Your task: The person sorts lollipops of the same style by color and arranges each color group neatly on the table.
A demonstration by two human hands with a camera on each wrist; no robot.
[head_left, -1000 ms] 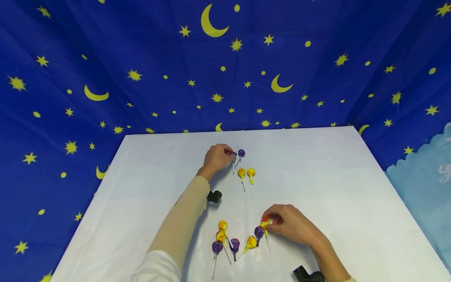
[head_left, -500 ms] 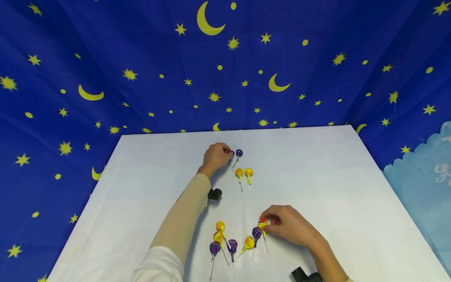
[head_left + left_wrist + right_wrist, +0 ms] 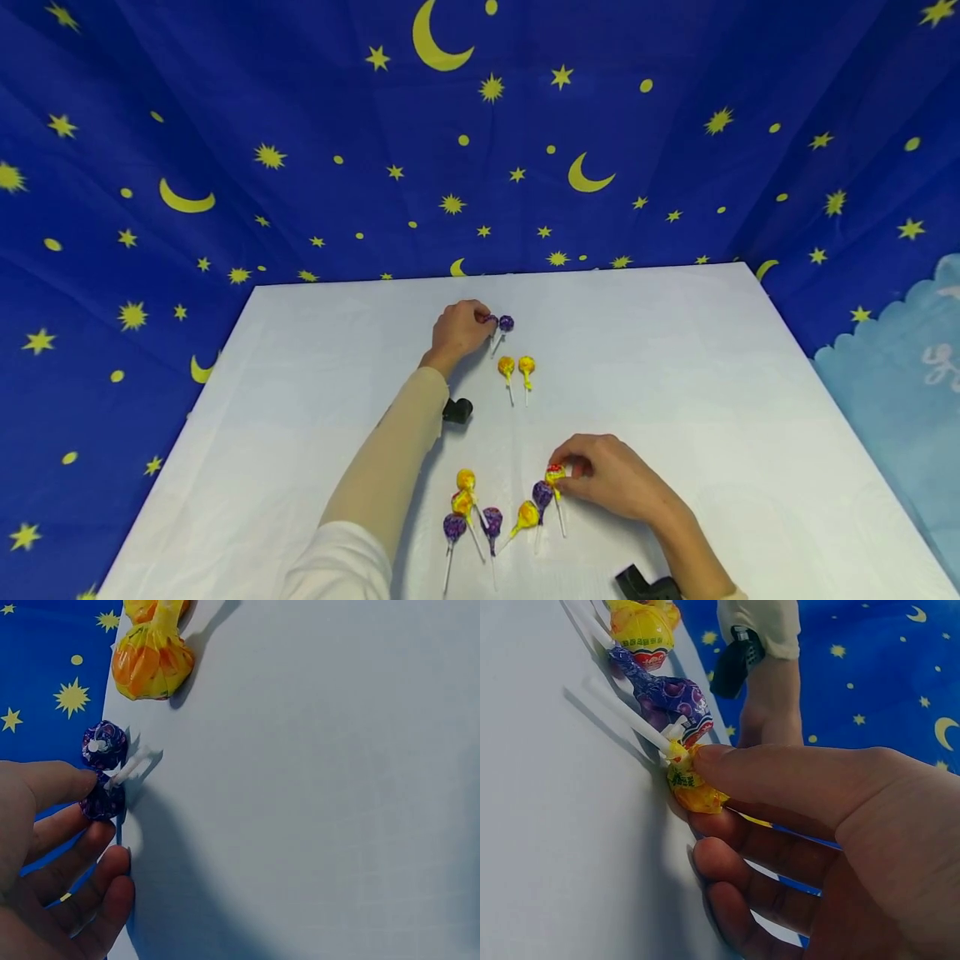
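Observation:
Far back on the white table, my left hand (image 3: 461,329) pinches a purple-wrapped lollipop (image 3: 102,799) by its head between thumb and finger. Right beside it lies another purple lollipop (image 3: 507,323), its stick slanting toward the front. Nearer the front, my right hand (image 3: 611,475) pinches a yellow lollipop (image 3: 694,784) with red on its wrapper, stick pointing away from the palm in the right wrist view. A purple lollipop (image 3: 542,493) lies against the held yellow one, with a yellow lollipop (image 3: 527,515) to its left.
Two yellow lollipops (image 3: 506,367) lie side by side mid-table. At front left, yellow lollipops (image 3: 466,480) and purple lollipops (image 3: 454,527) overlap in a cluster. A blue star-patterned cloth (image 3: 480,167) hangs behind the white table (image 3: 675,358). Black wrist devices (image 3: 458,410) are on both arms.
The purple lollipop in my left hand has drawn slightly closer to its neighbour. My right hand keeps its pinch on the yellow lollipop. The whole head view has shifted a little left.

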